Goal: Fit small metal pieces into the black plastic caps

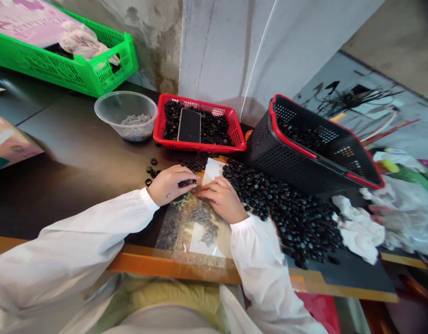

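My left hand (172,184) is closed, with its fingers and thumb curled around small black round parts (188,183). Close to its fingertips is my right hand (223,198), whose fingers are bent and pressed together; whatever they hold is hidden. Below both hands a pile of small metal pins (201,218) lies on a clear sheet with white paper (203,241). To the right of my right hand spreads a large heap of glossy black round pieces (297,218). A few black rings (152,172) lie left of my left hand.
Behind the hands stands a red basket (200,146) of black parts with a phone (189,125) on top. Beside it are a clear bowl (126,109) of metal pins and a tilted black basket (287,160). A green crate (78,76) and crumpled tissue (360,229) sit farther out.
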Action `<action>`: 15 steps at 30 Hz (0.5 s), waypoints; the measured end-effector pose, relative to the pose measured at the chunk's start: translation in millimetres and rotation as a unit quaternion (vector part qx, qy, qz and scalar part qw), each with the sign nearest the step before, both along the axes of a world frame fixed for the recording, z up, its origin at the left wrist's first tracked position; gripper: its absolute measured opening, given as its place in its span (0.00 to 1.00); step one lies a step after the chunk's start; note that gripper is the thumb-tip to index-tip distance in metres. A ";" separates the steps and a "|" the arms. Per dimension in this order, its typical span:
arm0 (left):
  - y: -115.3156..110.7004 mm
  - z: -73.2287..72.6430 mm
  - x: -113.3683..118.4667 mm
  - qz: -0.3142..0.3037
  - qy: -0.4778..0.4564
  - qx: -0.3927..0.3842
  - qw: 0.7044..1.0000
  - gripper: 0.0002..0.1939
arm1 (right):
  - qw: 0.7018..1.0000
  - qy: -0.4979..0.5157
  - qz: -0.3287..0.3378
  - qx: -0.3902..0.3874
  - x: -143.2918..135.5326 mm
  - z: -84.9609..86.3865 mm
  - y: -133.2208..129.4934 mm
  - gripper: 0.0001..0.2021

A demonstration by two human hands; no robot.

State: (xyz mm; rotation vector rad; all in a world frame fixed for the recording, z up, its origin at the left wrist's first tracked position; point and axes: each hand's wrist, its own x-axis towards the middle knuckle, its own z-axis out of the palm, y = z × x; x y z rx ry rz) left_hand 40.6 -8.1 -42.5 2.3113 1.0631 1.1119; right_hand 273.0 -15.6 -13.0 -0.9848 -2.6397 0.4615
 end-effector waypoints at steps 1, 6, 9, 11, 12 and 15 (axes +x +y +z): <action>-0.1 0.1 0.1 0.000 0.000 -0.002 1.000 0.12 | 1.000 0.002 0.003 -0.001 0.3 0.7 -0.3 0.14; 0.4 -0.4 -1.4 0.005 0.013 0.002 1.000 0.12 | 1.000 0.006 0.015 0.021 2.7 3.9 -1.0 0.08; 0.9 -0.9 -2.8 -0.001 0.021 0.007 1.000 0.13 | 1.000 -0.003 0.011 0.028 3.5 4.8 -1.2 0.06; 0.9 -0.7 -3.1 -0.004 0.023 0.014 1.000 0.13 | 0.999 -0.008 0.001 0.031 3.5 5.0 -1.3 0.05; 0.8 -0.5 -3.0 -0.005 0.024 0.019 1.000 0.13 | 0.999 -0.010 -0.001 0.032 3.4 5.0 -1.4 0.04; 0.3 0.6 -2.1 -0.003 0.021 0.032 0.999 0.12 | 0.999 -0.027 0.007 0.036 2.5 4.0 -1.6 0.04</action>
